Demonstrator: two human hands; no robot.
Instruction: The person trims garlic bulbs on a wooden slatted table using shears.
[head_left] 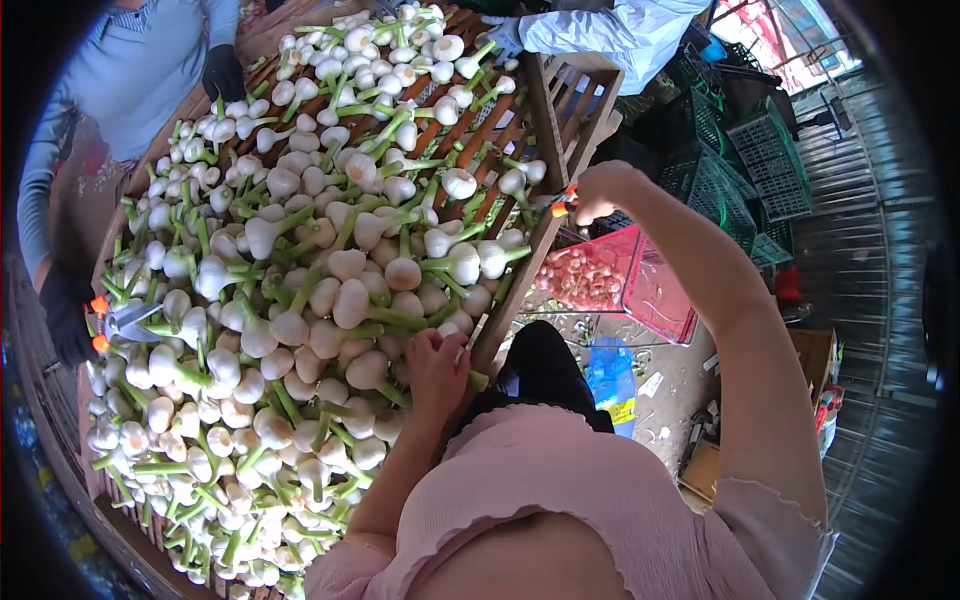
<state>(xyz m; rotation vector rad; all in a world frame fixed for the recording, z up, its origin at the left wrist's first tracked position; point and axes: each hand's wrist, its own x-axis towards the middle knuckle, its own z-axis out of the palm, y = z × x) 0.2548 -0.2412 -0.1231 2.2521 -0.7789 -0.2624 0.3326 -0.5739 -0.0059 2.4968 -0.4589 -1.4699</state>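
My left hand [437,365] is closed at the near edge of a slatted wooden table, its fingers curled round a garlic bulb that they mostly hide. A short green stem [479,381] pokes out to the right of it. Up to the right, beyond the table's side board, my right hand [606,190] grips the orange handles of a pair of shears [565,201]; their blades point left toward the board. White garlic bulbs [350,303] with green stalks lie heaped beside my left hand and across the table.
Across the table a person's dark-gloved hand [70,318] holds orange-handled shears [130,322]. Another gloved hand [503,36] reaches in at the far end. A red crate [660,290] with pinkish bulbs stands below my right arm; green crates [770,160] are stacked beyond.
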